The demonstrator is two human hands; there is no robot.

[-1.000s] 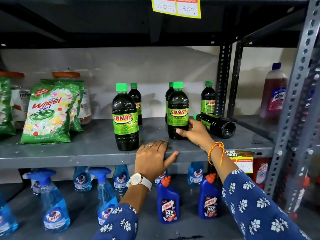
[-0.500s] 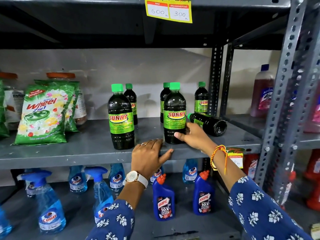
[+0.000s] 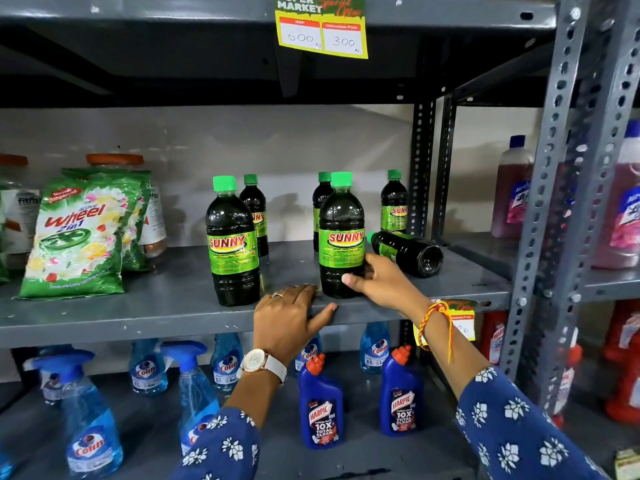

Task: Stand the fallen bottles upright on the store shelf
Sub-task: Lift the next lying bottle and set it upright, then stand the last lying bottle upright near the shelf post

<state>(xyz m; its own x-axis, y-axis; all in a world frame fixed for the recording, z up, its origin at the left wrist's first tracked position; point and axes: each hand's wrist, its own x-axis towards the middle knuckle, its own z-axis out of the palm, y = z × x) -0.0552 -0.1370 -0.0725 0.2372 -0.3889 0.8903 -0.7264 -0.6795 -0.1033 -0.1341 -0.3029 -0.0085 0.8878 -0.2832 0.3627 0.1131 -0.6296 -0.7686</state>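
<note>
Dark Sunny bottles with green caps and green labels stand on the grey middle shelf (image 3: 138,308). My right hand (image 3: 377,280) is wrapped around the lower part of the front right Sunny bottle (image 3: 341,233), which stands upright, thumb across its front. One fallen bottle (image 3: 408,252) lies on its side just right of that hand, base toward me, cap pointing back left. Another upright bottle (image 3: 232,244) stands front left, and three more stand behind. My left hand (image 3: 289,315) lies flat on the shelf's front edge, holding nothing.
Green Wheel detergent packs (image 3: 74,237) lean at the shelf's left. Perforated steel uprights (image 3: 420,168) rise just behind and right of the fallen bottle. Blue Colin sprays (image 3: 90,431) and Harpic bottles (image 3: 320,407) fill the shelf below. A yellow price tag (image 3: 322,27) hangs above.
Both hands stay almost where they were; the right hand keeps its hold low on the front right bottle. The fallen bottle has not moved. Only the view has drifted slightly.
</note>
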